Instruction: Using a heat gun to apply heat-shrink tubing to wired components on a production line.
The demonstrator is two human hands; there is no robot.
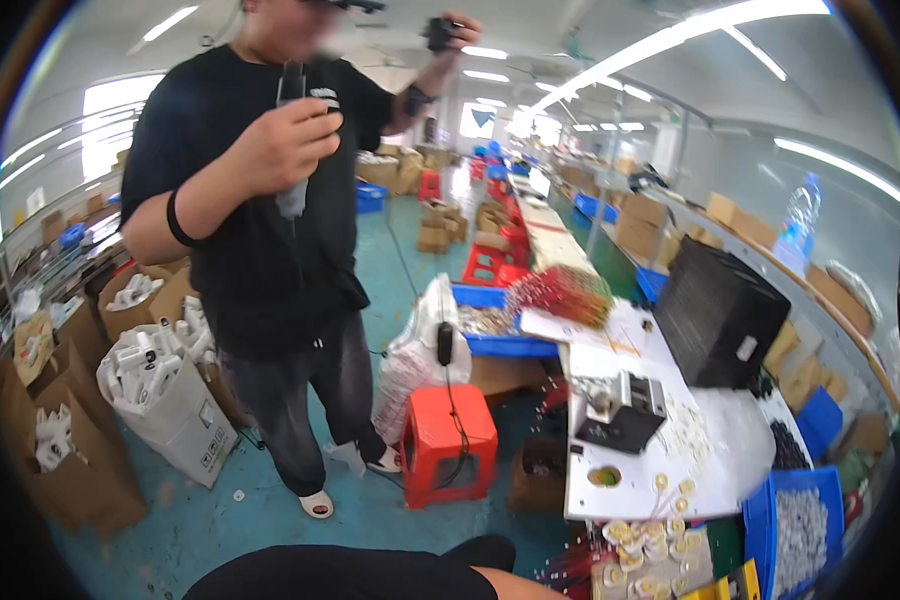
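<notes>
Neither of my hands shows. Along the lower edge lies black cloth (pixel 340 575) of my own clothing, with a strip of bare skin (pixel 515 586) beside it; I cannot tell whether that is arm or leg. Nearest to it, at the lower right, are several small white parts with yellow discs (pixel 630 550) and red wires. Beyond them a white worktable (pixel 610 490) bears a black-and-silver machine (pixel 622 412). In front stands a person in a black shirt (pixel 260 280). One hand (pixel 295 145) of theirs grips a dark, partly clear device; the other (pixel 457 32) raises a small black object.
A red stool (pixel 450 440) stands beside the worktable, a black cable hanging over it. Blue bins (pixel 760 530) hold small pale parts. Bundled red wires (pixel 565 295) lie farther up the bench. Left of the person are a white bag (pixel 185 430) of white tubular parts and cardboard boxes (pixel 95 470).
</notes>
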